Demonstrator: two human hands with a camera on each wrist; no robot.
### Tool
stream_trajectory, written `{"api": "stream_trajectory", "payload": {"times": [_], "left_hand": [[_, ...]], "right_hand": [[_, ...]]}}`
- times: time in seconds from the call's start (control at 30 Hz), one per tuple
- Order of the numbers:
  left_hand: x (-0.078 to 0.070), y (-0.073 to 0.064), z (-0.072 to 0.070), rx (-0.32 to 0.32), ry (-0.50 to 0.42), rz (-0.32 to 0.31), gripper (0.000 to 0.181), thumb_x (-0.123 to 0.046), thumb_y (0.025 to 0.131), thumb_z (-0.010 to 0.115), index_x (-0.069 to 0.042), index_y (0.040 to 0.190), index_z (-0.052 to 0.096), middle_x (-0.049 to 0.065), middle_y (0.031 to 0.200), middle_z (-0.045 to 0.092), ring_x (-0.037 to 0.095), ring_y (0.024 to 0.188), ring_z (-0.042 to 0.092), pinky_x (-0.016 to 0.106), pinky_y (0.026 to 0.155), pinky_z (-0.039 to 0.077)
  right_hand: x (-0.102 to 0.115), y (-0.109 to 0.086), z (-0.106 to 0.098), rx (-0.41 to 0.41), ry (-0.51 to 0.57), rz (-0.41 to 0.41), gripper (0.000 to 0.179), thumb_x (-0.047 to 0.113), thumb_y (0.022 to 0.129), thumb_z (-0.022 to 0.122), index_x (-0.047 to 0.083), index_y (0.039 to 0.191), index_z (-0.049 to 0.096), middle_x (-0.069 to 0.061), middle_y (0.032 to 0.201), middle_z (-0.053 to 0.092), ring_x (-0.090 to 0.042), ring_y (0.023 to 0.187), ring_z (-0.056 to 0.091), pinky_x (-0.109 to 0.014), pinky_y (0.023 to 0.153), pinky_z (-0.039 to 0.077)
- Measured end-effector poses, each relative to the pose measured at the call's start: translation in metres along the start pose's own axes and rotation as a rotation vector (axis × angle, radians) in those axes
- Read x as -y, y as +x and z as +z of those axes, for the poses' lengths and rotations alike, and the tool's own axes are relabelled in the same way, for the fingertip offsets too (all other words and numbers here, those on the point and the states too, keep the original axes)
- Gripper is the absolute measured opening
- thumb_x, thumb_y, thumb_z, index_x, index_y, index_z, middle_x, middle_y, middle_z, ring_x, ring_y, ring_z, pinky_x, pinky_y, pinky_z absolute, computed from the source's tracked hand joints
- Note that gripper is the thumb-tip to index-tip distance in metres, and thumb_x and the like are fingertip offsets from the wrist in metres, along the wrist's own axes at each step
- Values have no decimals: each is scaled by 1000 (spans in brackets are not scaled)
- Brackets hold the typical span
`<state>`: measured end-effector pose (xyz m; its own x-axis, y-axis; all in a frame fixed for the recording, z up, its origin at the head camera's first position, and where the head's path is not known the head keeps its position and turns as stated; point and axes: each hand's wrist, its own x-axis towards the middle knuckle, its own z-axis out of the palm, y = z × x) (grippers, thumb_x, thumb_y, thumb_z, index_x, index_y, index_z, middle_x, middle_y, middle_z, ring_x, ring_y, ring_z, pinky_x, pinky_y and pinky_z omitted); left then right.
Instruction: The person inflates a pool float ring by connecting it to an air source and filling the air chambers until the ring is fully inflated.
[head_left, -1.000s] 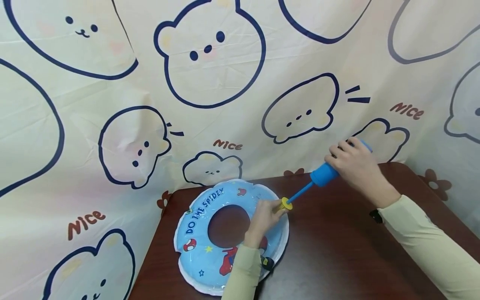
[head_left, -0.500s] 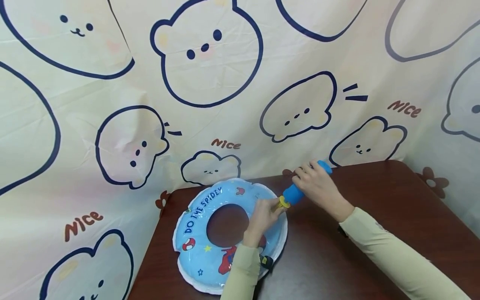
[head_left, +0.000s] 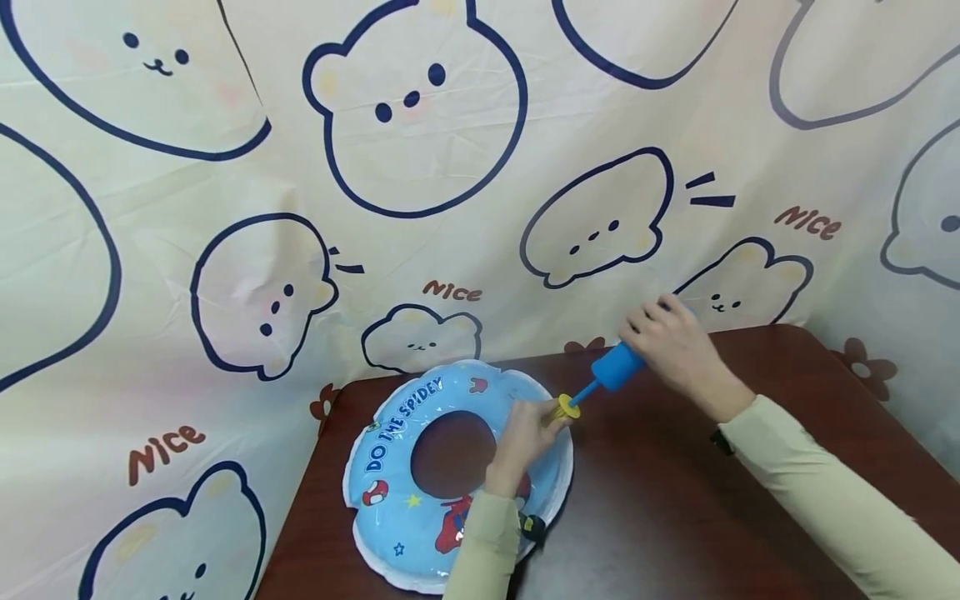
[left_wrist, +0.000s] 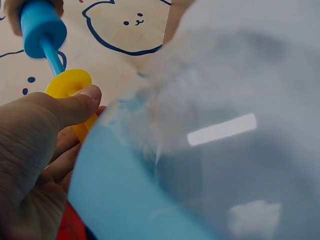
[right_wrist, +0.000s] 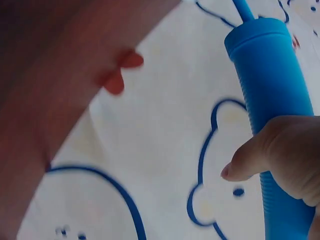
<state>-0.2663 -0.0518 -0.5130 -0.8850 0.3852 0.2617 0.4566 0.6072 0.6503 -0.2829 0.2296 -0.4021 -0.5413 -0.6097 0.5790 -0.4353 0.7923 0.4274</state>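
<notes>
Left hand [head_left: 525, 433] pinched the yellow end piece [head_left: 571, 412] over the right side of the blue swim ring [head_left: 408, 542], which lay on the table [head_left: 645, 500], presumably to brace that end against the stroke. Right hand [head_left: 675, 346] was wrapped round the blue barrel [head_left: 617, 367], the thin rod [head_left: 585, 394] showing between, apparently to keep both in line. Any join to the ring was hidden.
</notes>
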Motion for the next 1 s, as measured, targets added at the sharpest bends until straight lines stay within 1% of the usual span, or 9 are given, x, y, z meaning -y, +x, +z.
{"api": "stream_trajectory", "payload": {"times": [0.13,0.23,0.33,0.43,0.6,0.67,0.73,0.87,1.0], "left_hand": [[0,0,-1,6,11,-13,29,-26,100,78,-16,127,80,-3,104,81,5,82,63,17,77,56],[1,-1,-1,12,8,-17,29,-27,100,78,-17,127,80,-3,104,82,5,84,63,18,79,56],[1,-1,-1,18,8,-28,29,-28,100,78,-18,126,81,-5,104,81,5,83,62,17,78,56],[1,-1,0,21,17,-25,28,-29,100,77,-19,126,81,-6,103,81,4,82,62,17,77,54],[-1,1,-1,35,26,-13,24,-26,101,77,-19,123,82,-6,101,81,2,80,62,15,75,54],[-2,1,-3,40,23,-15,22,-25,101,77,-18,121,82,-6,99,81,2,78,62,15,73,54],[-3,1,-3,42,22,-20,22,-24,100,77,-17,120,82,-5,99,81,3,77,63,15,72,55],[-2,1,-2,45,25,-16,24,-25,100,77,-16,121,82,-5,99,81,2,76,62,15,72,54],[-1,1,-1,47,40,4,24,-27,101,77,-16,122,82,-5,97,81,2,76,62,16,74,54]], "right_hand": [[-24,-3,-14,-31,1,-4,45,3,69,100,8,105,74,-15,105,75,-37,98,65,-56,96,54],[-38,-4,-21,-54,-8,5,44,-1,69,98,7,104,74,-16,105,75,-38,98,65,-58,97,54],[-44,-5,-25,-61,-21,3,47,-1,67,99,7,106,74,-16,106,75,-39,100,66,-60,97,54],[-44,-6,-25,-51,-22,-8,47,-1,67,99,7,106,74,-16,107,75,-39,100,66,-59,97,54],[-27,-6,-15,-46,-10,-26,45,4,68,101,8,105,76,-14,106,76,-38,100,67,-59,98,54],[-16,-5,-10,-40,-12,-33,44,8,68,102,9,105,77,-13,104,77,-37,99,68,-58,97,54],[-3,-4,-5,-14,-15,-30,48,12,67,103,10,107,78,-12,106,77,-36,101,68,-57,98,55],[23,-3,3,7,-21,-19,48,19,67,104,10,107,79,-11,106,78,-34,101,69,-53,95,56],[47,-1,12,15,-41,-28,41,22,71,102,10,103,80,-11,104,78,-33,98,68,-48,92,57]]}}
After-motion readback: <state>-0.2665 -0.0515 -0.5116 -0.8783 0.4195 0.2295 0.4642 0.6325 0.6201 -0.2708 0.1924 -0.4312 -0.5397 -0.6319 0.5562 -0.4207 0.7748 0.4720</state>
